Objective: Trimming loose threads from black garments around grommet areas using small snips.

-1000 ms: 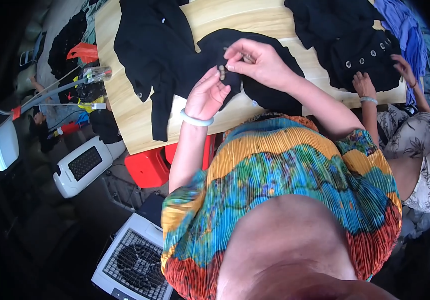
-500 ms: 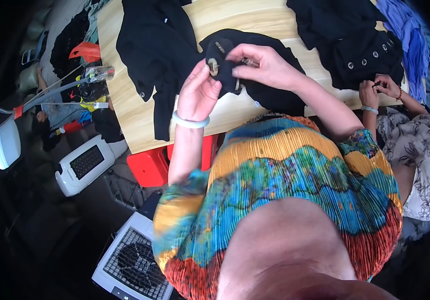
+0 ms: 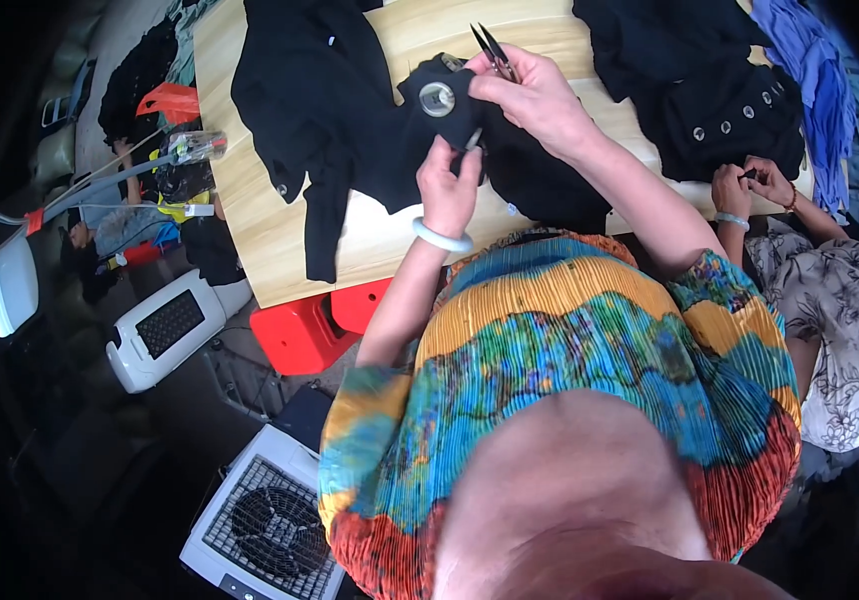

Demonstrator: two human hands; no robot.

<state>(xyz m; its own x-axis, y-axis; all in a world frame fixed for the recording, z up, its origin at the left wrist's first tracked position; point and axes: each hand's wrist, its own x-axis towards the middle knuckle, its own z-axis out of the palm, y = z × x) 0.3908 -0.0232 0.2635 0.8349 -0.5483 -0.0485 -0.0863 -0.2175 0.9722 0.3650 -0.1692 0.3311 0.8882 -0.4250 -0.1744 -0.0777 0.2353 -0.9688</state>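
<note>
Left grip (image 3: 447, 183) pinches soft black cloth (image 3: 470, 150) (round metal button (image 3: 437, 98)); right grip (image 3: 535, 95) clasps slim snips (image 3: 491, 48).

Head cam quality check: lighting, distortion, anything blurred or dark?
Head view: table brightly and evenly lit, its edges bowed by the fisheye; corners vignetted black; floor at left dim. Both hands, left hand and right hand, plus snips and black garment are sharp, though the black cloth shows little detail.
</note>
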